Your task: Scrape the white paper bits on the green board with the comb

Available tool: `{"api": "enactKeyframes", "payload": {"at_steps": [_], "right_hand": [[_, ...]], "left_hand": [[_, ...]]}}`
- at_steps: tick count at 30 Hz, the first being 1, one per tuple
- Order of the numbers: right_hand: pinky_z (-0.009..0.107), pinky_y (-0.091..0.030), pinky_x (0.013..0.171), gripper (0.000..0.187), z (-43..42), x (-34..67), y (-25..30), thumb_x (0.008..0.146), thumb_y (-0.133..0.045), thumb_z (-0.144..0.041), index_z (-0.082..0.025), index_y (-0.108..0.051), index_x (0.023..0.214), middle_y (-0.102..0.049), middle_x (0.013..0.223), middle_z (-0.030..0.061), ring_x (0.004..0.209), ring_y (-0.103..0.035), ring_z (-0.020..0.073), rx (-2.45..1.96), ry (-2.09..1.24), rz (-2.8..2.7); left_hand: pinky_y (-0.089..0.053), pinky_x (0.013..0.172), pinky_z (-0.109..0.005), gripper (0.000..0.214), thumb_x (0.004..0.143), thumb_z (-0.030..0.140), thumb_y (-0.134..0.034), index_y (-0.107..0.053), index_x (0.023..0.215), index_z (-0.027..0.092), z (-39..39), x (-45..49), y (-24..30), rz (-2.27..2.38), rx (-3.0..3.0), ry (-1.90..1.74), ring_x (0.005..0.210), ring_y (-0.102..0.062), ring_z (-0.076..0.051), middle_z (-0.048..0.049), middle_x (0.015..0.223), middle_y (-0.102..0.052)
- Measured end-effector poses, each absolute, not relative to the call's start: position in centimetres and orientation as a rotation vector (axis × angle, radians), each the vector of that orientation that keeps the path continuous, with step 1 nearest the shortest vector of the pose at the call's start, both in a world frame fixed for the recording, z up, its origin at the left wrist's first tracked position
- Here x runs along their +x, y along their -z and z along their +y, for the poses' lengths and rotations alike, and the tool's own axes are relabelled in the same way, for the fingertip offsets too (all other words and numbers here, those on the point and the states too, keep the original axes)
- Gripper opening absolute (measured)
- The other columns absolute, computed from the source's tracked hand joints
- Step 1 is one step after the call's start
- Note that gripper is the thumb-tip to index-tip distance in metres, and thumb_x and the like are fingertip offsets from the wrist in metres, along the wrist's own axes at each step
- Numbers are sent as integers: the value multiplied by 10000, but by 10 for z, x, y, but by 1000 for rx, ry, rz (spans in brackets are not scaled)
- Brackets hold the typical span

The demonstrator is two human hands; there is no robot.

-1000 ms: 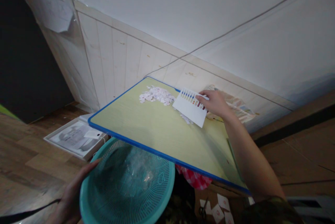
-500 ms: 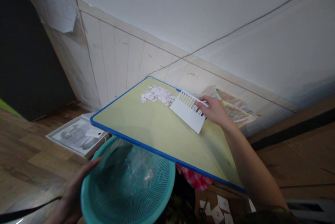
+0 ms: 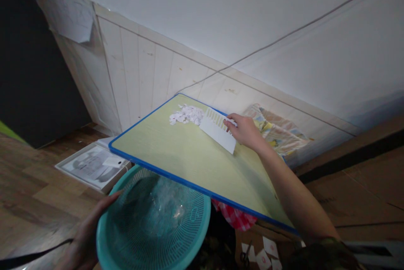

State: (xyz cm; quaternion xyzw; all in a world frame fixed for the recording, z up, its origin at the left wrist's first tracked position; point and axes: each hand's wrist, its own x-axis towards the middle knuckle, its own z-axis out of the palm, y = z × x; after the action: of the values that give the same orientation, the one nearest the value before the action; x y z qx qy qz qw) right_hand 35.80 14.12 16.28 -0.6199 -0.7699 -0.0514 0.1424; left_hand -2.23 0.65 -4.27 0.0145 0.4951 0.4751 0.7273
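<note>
My right hand grips a white plastic scraper with a slotted top edge, pressed on a pale green board with a blue rim. A heap of small white paper scraps lies at the board's far corner, just left of the scraper. My left hand holds the rim of a teal mesh basket below the board's near edge. Clear plastic lies crumpled inside the basket.
A white panelled wall runs behind the board. On the wooden floor at left lies a flat white box with a printed picture. Red checked cloth shows under the board, and small paper cards lie near the bottom edge. Patterned fabric lies at right.
My right hand has slid the scraper leftward across the board, pushing the loose scraps into a tighter heap at the far corner. The basket has stayed in place.
</note>
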Motion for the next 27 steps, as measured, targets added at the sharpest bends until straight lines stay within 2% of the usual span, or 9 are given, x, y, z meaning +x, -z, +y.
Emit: {"api": "enactKeyframes", "payload": {"at_steps": [4,8,12,18,24,27], "right_hand": [[295,-467,720,266,135,366,-173,988,-522,-304,-175,-721,1108,-790,851,75,795,-728,228,-1782,163,-2245],[294,-459,706,272,135,371,-175,980,-532,-312,-176,-724,1117,-792,887,81,787,-721,225,-1788,210,-2217],[291,-465,724,279,143,367,-170,992,-516,-306,-170,-719,1127,-793,901,87,807,-726,221,-1792,200,-2224],[285,-450,703,280,138,369,-175,992,-515,-303,-168,-728,1114,-790,886,80,790,-716,216,-1774,196,-2291],[281,-443,683,276,130,377,-183,981,-532,-329,-179,-728,1106,-792,917,79,796,-714,216,-1763,182,-2288],[280,-447,677,279,134,372,-178,992,-516,-321,-175,-710,1130,-791,902,78,785,-717,215,-1779,203,-2252]], "left_hand": [[-701,672,-458,422,672,247,-866,-779,1085,243,7,-23,42,1072,-32,-1042,732,-808,-378,-36,788,-859],[-695,706,-433,548,674,244,-859,-745,1207,180,7,-23,44,1072,-42,-1034,756,-806,-382,-71,785,-858],[-681,749,-418,564,691,199,-847,-725,1237,128,7,-24,48,1036,-74,-1036,750,-803,-375,-93,823,-859],[-676,760,-426,597,700,184,-837,-713,1281,131,9,-24,45,1023,-80,-1020,769,-797,-391,-88,826,-857],[-682,765,-470,477,700,213,-838,-763,1166,142,7,-21,40,1031,-90,-1028,809,-794,-413,-73,792,-856],[-695,726,-492,430,697,221,-845,-770,1121,213,7,-20,39,1024,-75,-1016,754,-804,-394,-52,810,-859]]}}
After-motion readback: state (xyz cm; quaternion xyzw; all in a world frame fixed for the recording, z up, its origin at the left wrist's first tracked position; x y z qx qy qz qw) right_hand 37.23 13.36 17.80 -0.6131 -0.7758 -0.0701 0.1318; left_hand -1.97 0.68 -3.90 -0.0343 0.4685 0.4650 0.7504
